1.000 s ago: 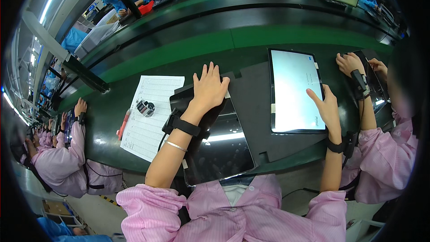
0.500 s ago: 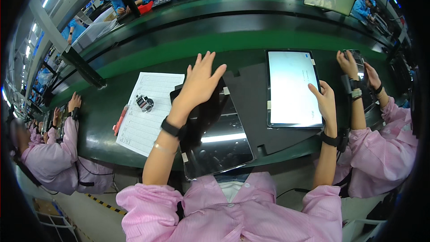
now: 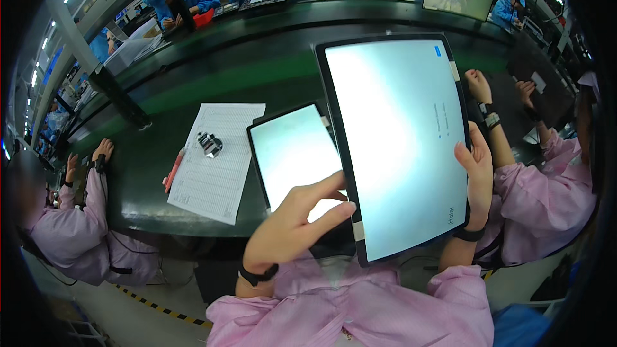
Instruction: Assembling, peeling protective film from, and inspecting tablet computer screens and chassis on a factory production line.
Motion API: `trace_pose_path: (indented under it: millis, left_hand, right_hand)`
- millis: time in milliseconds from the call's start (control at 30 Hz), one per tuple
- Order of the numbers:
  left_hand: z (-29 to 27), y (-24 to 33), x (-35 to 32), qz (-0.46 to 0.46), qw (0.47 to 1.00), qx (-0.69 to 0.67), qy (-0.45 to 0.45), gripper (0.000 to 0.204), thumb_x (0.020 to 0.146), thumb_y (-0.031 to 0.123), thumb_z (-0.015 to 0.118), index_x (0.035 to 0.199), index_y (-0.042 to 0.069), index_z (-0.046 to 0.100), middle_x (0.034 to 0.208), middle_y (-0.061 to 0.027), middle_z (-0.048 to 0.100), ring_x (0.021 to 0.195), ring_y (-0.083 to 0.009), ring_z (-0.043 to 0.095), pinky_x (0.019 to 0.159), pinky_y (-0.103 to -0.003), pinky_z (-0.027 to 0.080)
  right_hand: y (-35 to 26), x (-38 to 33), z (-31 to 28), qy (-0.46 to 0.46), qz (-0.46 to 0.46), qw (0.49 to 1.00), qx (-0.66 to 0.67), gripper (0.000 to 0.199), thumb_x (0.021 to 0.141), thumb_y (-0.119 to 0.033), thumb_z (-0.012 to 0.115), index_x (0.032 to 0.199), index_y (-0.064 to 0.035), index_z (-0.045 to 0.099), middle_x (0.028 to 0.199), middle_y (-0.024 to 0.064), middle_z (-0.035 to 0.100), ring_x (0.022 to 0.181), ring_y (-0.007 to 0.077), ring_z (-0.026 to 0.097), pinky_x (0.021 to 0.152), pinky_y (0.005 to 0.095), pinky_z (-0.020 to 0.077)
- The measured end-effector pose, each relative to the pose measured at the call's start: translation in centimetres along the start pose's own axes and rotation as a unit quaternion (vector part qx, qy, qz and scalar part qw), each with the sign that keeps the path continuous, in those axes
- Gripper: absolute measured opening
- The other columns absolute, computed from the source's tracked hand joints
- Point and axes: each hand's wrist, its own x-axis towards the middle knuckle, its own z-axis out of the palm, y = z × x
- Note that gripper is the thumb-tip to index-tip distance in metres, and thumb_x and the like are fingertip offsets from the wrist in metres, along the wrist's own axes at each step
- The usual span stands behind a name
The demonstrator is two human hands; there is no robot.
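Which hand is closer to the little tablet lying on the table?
Left. The left hand hovers right over the small tablet's near edge. The right hand is farther off, gripping the big tablet's right edge.

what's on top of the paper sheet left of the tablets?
On the paper sheet sits a small black and silver object; its kind is unclear. A red pen lies along its left edge. The smaller tablet overlaps its right side, hiding whatever is beneath.
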Motion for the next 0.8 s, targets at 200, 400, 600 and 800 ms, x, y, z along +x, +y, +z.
trace_pose_path:
  millis: [200,400,600,800]
  left_hand:
    - [1.3,2.5,-4.6,-0.046,0.995,-0.052,-0.077,0.051,0.091,0.016,0.055,0.131,-0.008,0.035,0.111,-0.0212,0.057,0.101,-0.0243,0.059,0.09,-0.034,0.043]
    - [2.3,1.6,-6.5,-0.046,0.93,-0.357,-0.077,0.071,0.09,0.008,0.053,0.144,-0.003,0.008,0.14,-0.0208,0.031,0.13,-0.0245,0.034,0.103,-0.036,0.032]
    - [2.6,1.8,-7.0,-0.044,0.909,-0.411,-0.052,0.072,0.089,0.001,0.052,0.144,-0.003,0.006,0.141,-0.0181,0.029,0.13,-0.0233,0.032,0.104,-0.036,0.03]
    - [2.6,0.8,-7.2,-0.039,0.897,-0.439,-0.045,0.075,0.087,0.0,0.055,0.144,-0.002,0.006,0.139,-0.0167,0.032,0.126,-0.0218,0.037,0.103,-0.036,0.032]
  right_hand:
    - [1.3,-0.2,3.8,-0.044,0.061,0.987,0.143,0.03,0.092,-0.018,0.053,0.115,0.0006,0.05,0.099,0.0037,0.059,0.085,0.0048,0.056,0.072,0.0177,0.0438]
    - [2.6,-0.6,5.4,-0.058,0.14,0.953,0.262,0.028,0.092,-0.017,0.052,0.115,-0.0019,0.051,0.099,0.0036,0.06,0.083,0.0081,0.059,0.07,0.0198,0.0469]
    - [2.2,-1.3,6.5,-0.034,0.157,0.952,0.26,0.025,0.092,-0.016,0.053,0.113,-0.0036,0.052,0.097,0.0029,0.06,0.081,0.0086,0.06,0.069,0.0202,0.0478]
    - [1.8,-1.4,6.7,-0.024,0.14,0.957,0.252,0.027,0.091,-0.017,0.054,0.114,-0.0035,0.052,0.098,0.0029,0.06,0.083,0.0086,0.059,0.071,0.0205,0.0472]
